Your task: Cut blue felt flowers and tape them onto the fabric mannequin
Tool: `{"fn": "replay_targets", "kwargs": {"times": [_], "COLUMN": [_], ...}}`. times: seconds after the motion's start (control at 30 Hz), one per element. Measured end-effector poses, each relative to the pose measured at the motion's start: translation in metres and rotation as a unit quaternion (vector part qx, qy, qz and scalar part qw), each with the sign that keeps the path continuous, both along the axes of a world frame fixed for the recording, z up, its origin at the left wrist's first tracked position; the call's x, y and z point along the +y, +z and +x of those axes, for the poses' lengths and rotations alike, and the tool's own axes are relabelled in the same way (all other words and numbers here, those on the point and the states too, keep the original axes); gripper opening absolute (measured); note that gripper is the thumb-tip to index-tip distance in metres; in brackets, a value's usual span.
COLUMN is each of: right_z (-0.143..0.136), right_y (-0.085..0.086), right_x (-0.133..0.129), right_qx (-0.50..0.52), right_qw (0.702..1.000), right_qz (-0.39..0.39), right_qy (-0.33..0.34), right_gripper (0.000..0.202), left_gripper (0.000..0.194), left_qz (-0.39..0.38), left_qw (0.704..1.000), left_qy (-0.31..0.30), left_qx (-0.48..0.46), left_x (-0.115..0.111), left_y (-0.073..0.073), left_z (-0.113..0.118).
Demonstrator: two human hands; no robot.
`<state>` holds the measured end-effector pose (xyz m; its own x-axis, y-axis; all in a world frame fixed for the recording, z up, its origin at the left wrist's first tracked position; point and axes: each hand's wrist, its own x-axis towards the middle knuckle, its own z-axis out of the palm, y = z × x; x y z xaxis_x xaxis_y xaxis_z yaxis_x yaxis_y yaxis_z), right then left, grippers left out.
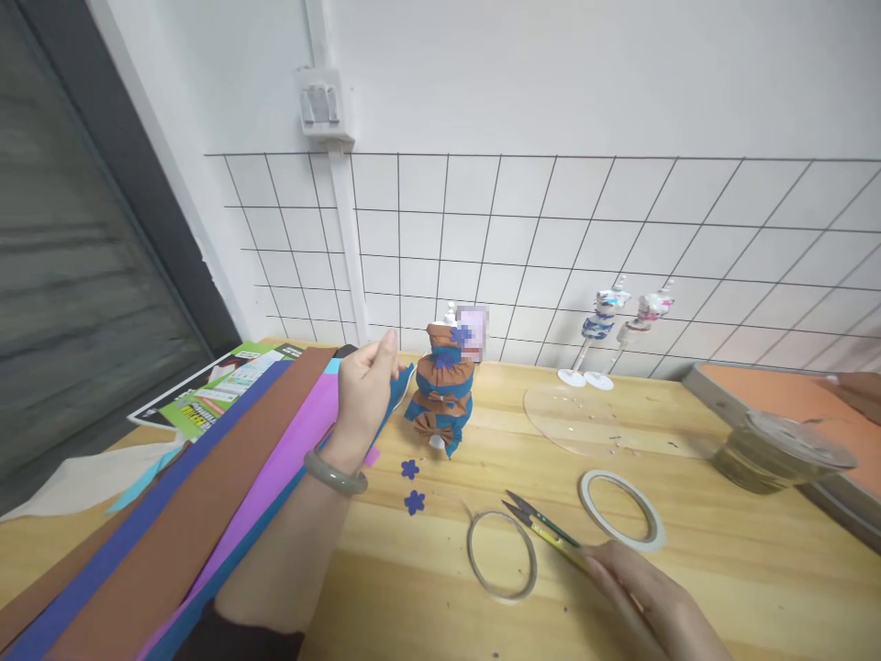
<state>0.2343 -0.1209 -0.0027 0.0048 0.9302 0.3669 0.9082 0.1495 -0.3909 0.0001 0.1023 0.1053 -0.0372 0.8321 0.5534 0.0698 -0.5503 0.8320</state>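
Note:
My right hand (pixel 651 597) holds thread snips (pixel 554 537) at the lower right, their blades apart and pointing up and left over the table. My left hand (pixel 368 381), a bangle at its wrist, is raised with the fingers curled closed; what they hold, if anything, is hidden. Behind it shows the edge of a teal sheet (pixel 400 390). To the right of this hand stands a small dress form (pixel 447 376) in teal and brown fabric with bows and blue flowers. Two loose blue flowers (pixel 414 502) lie on the table in front of it.
Long coloured sheets (pixel 199 487) lie at left beside printed papers (pixel 213 390). Two tape rolls (pixel 623 509) (pixel 473 560) flank the snips. Farther right are two small mannequins (pixel 598 317) (pixel 647 312), a clear cup (pixel 777 454), an orange-surfaced tray (pixel 763 390) and another hand (pixel 860 395).

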Motion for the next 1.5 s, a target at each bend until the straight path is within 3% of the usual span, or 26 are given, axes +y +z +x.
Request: {"fn": "replay_targets", "kwargs": {"times": [0.17,0.33,0.47,0.6,0.77,0.97,1.03,1.13,1.3,1.5], "right_z": [-0.009,-0.024,-0.045,-0.067,-0.074,-0.065,-0.062,-0.057,-0.052,-0.051], "right_y": [-0.005,-0.002,0.008,0.003,-0.013,0.005,0.009,0.008,0.002,0.007], "right_x": [0.001,0.006,0.017,0.032,0.043,0.039,0.038,0.037,0.037,0.037], "right_qx": [-0.051,-0.077,-0.09,-0.125,-0.156,-0.156,-0.16,-0.162,-0.164,-0.164], "right_qw": [0.998,0.994,0.989,0.982,0.974,0.961,0.956,0.953,0.953,0.954], "right_qz": [0.025,0.068,0.041,-0.002,0.058,0.13,0.142,0.142,0.135,0.143], "right_qy": [0.037,0.046,0.112,0.141,0.156,0.189,0.201,0.213,0.214,0.205], "right_gripper": [0.027,0.037,0.031,0.019,0.026,0.034,0.027,0.023,0.022,0.022], "left_gripper": [0.044,0.037,0.026,0.032,0.032,0.029,0.037,0.049,0.052,0.036], "left_qz": [-0.031,-0.003,-0.006,-0.036,-0.114,-0.216,-0.289,-0.395,-0.478,-0.481], "left_qw": [0.984,0.909,0.884,0.905,0.935,0.953,0.932,0.876,0.791,0.768], "left_qy": [-0.02,-0.084,-0.125,-0.115,-0.121,-0.146,-0.191,-0.274,-0.382,-0.417], "left_qx": [0.175,0.407,0.45,0.409,0.312,0.152,0.104,0.044,-0.023,-0.063], "left_x": [-0.036,-0.072,-0.086,-0.085,-0.082,-0.084,-0.085,-0.085,-0.088,-0.089], "left_y": [-0.016,-0.047,-0.067,-0.078,-0.083,-0.083,-0.085,-0.089,-0.089,-0.089], "left_z": [-0.004,-0.006,-0.018,-0.032,-0.036,-0.03,-0.028,-0.026,-0.025,-0.028]}}
